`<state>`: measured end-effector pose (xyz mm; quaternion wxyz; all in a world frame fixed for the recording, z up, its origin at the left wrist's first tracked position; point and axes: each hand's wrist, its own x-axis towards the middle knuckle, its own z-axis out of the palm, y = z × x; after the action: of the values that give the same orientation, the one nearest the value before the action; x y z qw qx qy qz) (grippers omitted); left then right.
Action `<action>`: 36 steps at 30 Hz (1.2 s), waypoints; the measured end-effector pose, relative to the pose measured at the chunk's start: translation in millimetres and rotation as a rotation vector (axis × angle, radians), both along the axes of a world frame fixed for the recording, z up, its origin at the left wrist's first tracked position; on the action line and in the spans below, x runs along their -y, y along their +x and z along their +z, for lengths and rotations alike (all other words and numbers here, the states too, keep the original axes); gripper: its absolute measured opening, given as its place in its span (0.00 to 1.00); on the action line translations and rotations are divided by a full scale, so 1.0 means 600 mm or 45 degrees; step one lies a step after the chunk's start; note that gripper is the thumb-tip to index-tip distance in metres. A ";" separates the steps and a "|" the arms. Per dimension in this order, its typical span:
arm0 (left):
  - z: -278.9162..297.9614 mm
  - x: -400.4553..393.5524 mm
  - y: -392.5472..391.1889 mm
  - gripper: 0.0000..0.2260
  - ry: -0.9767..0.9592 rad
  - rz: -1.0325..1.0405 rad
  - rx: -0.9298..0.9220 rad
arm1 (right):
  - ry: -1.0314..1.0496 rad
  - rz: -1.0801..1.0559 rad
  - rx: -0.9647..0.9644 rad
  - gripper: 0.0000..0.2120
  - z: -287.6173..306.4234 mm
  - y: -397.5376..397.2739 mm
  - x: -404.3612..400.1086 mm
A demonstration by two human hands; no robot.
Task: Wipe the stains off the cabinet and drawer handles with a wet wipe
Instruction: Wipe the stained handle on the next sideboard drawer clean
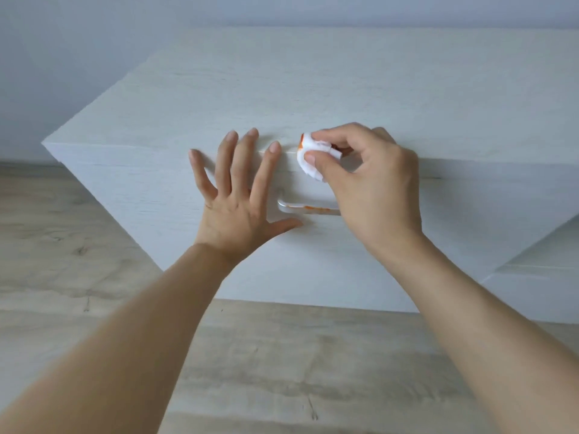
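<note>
Floor: pale grey-brown wood-grain plank floor [282,371], nearest me, running under the cabinet.

My left hand: left hand [241,195], fingers spread straight and laid flat against the drawer front, fingertips reaching the top edge, thumb pointing toward the handle's left end. It holds nothing; I judge it is bracing the drawer.

Drawer handle: pale, glossy bar-shaped drawer handle [300,209], horizontal on the drawer front, just right of my left thumb. Orange stains [316,209] show along its visible stretch; its right part is hidden behind my right hand. Not yet clean, by my reading.

My right hand: right hand [372,180], fingers curled, thumb and fingertips pinching the wipe, held above the handle near the cabinet's top edge.

Wet wipe: small white bunched wet wipe [313,158], orange smears along its upper edge, gripped in my right hand, apart from the handle and near the drawer's top edge.

Handling, wipe: soft, limp, light, probably damp and a little slippery; best kept wadded in a pinch, with a clean white fold turned outward before pressing down.

Handling, handle: rigid and fixed, likely smooth; wrap the wipe round the bar and draw along it.

Cabinet: low, white wood-grain cabinet [344,89], flat top, drawer front [150,189] facing me.

Wall: plain pale blue-grey wall [94,42], farthest back.
</note>
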<state>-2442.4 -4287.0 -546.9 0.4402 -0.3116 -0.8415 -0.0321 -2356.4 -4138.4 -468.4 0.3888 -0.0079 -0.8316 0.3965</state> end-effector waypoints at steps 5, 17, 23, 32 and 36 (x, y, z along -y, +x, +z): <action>-0.022 -0.006 -0.029 0.47 0.110 -0.020 -0.220 | -0.010 -0.023 -0.261 0.07 -0.034 -0.002 -0.011; -0.031 -0.014 -0.017 0.49 0.275 -0.123 -0.070 | -0.135 -0.131 -0.404 0.09 -0.107 0.059 -0.081; -0.039 -0.020 -0.009 0.54 0.271 -0.114 -0.005 | -0.106 -0.116 -0.282 0.14 -0.148 0.063 -0.086; -0.042 -0.016 -0.007 0.55 0.296 -0.119 0.051 | -0.329 0.085 -0.252 0.12 -0.152 0.047 -0.089; -0.041 -0.017 -0.003 0.55 0.292 -0.116 0.068 | -0.317 0.058 -0.271 0.12 -0.158 0.047 -0.086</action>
<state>-2444.3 -4276.8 -571.3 0.4485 -0.2963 -0.8286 -0.1563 -2328.2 -4086.9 -562.9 0.4615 0.0049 -0.7301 0.5039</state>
